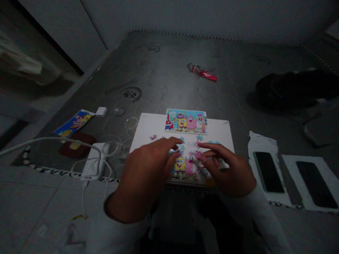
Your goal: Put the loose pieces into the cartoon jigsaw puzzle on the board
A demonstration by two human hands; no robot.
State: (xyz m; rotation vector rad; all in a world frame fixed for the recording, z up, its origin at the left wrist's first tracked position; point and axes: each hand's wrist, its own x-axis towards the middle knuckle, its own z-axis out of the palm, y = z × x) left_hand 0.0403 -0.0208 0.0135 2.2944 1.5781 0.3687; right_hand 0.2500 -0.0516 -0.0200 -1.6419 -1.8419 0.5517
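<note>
A partly assembled cartoon jigsaw puzzle (180,164) lies on a white board (143,127), with loose pieces around its upper edge. My left hand (149,165) is over the puzzle's left side; its thumb and index finger are apart with nothing plainly between them. From the right, my right hand (227,167) reaches in with bent fingers. A small pink puzzle piece (198,154) shows at its thumb and middle fingertips, and the index fingertip is by the pieces above. Behind the puzzle lies the reference picture card (185,121). Parts of the puzzle are hidden by my hands.
Two phones (268,172) (316,183) lie on white sheets at right. At left are a white power bank (93,160) with cables, a brown case (76,145) and a blue packet (74,123). A red wrapper (202,73) lies farther back; a dark bag (293,88) sits right.
</note>
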